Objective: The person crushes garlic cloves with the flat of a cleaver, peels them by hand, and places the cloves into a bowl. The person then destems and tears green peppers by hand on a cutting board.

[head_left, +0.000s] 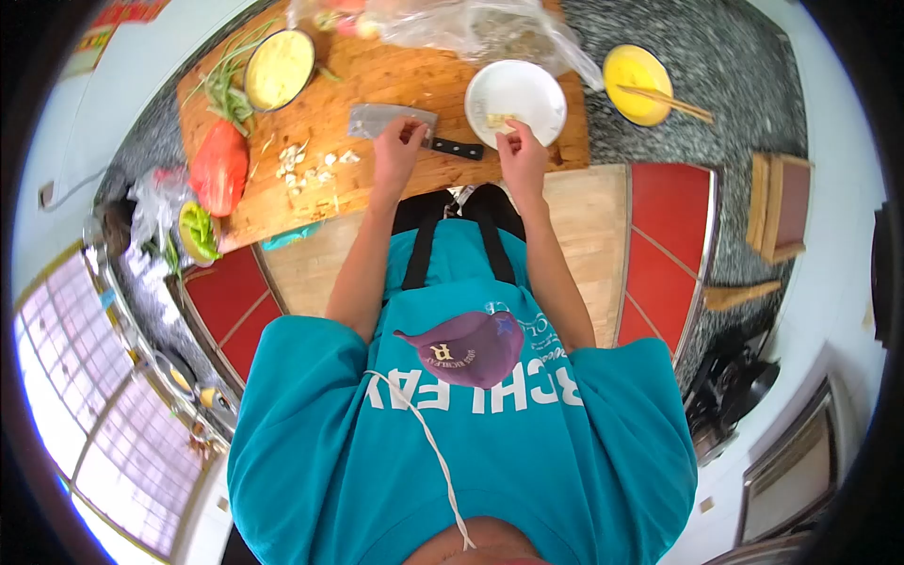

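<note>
The round white bowl (529, 92) stands upright, small pale pieces (498, 121) gathered at its near side. Just left, the cleaver (380, 120) lies flat, its black handle pointing toward the bowl.

Bodyward of the left hand (395, 155), "R" stands on a purple patch (476, 344). The teal garment (452, 438) has large white letters including "CH".

I see both forearms (361, 254) reach to the frame's upper centre, my left hand (398, 144) and right hand (523, 154) curled inward.

Free board (391, 77) behind cleaver (372, 121), bag (516, 33) beyond
</note>
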### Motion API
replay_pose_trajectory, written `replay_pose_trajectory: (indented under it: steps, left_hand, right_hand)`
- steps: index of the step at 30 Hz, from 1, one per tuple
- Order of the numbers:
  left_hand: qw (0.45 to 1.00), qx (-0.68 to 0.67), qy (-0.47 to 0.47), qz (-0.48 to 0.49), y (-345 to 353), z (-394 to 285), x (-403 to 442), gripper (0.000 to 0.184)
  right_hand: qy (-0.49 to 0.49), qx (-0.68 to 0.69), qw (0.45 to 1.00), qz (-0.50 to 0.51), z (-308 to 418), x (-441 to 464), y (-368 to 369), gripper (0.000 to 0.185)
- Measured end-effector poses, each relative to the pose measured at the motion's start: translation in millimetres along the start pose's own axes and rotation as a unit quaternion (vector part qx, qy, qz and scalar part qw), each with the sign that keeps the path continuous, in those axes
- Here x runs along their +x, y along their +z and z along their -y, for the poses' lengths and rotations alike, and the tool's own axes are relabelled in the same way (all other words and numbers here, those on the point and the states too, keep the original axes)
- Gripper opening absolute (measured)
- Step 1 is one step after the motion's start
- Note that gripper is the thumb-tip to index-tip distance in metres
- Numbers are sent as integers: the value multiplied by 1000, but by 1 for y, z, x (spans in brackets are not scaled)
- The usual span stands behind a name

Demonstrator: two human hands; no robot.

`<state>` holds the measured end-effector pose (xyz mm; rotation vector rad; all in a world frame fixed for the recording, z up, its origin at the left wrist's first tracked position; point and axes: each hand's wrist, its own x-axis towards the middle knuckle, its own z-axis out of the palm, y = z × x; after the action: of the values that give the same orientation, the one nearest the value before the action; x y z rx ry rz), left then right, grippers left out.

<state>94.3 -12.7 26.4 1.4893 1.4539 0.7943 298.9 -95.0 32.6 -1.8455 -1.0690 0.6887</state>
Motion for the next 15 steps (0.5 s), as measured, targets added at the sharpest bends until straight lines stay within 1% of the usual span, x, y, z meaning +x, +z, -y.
replay_pose_trajectory:
  steps: [1,2,3,5,6,8,9,11,12,13,15]
  left_hand:
    - [997,55,45,-24,-5,5,-4,12]
    - [989,113,85,-51,-13,10,-10,12]
    - [987,124,74,-77,-19,15,-14,12]
    - [954,204,165,-144,-32,22,-21,11]
    - [950,215,154,-165,-43,24,-24,11]
    - [971,179,45,-149,-62,25,-31,11]
    - [969,179,39,-164,-73,30,-34,11]
    - [969,164,-7,-186,-90,41,-41,11]
    - [946,182,63,-261,-97,46,-42,9]
    - [945,179,58,-267,-106,52,-44,9]
    - [961,154,19,-227,-128,63,-52,12]
  right_hand:
    - [-8,23,1000,0,6,-1,4,24]
    - [-6,35,999,20,13,-2,11,23]
    - [-8,47,998,43,19,-1,20,21]
    - [-46,65,993,84,22,-5,45,19]
    - [-55,65,990,115,31,-7,55,17]
    - [-74,65,983,158,49,-14,72,16]
    - [-84,66,977,184,57,-17,81,15]
    - [-101,65,968,219,69,-21,102,15]
    - [-109,65,964,235,75,-25,113,15]
    - [-118,65,960,247,80,-29,124,15]
    - [-115,54,956,264,92,-41,150,13]
